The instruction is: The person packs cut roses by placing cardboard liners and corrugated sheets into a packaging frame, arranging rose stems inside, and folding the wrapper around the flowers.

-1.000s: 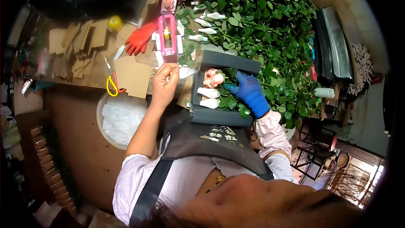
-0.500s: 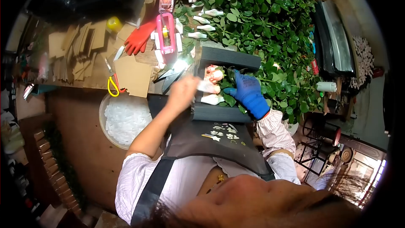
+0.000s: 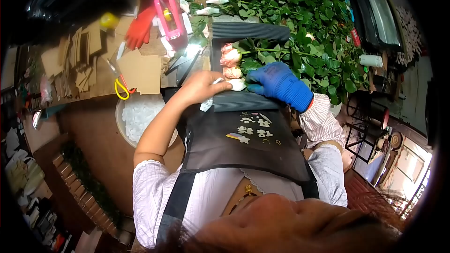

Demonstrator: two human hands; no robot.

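Observation:
My bare left hand (image 3: 204,85) is closed, with a white foam net (image 3: 206,104) hanging from under the palm. Its thumb and fingertips pinch at a rose head in a white net sleeve (image 3: 238,85). My right hand (image 3: 276,80), in a blue glove, has its fingers curled round the leafy stem just behind that head; the stem is mostly hidden. Bare peach roses (image 3: 230,55) lie beside it, heads to the left, in a dark trough with a ribbed upper side (image 3: 251,31) and a ribbed lower side (image 3: 248,101).
Leafy rose stems (image 3: 290,0) cover the table beyond, several heads in white sleeves (image 3: 207,11). To the left are a pink tape dispenser (image 3: 169,16), a red glove (image 3: 139,28), scissors (image 3: 123,86) and cardboard pieces (image 3: 140,70). Below stands a tub (image 3: 120,124) of white nets.
The view has shifted, so the table sits higher. My left hand has drawn a net off one rose, now bare, and reached the sleeved head nearest me. My right hand has moved down beside it.

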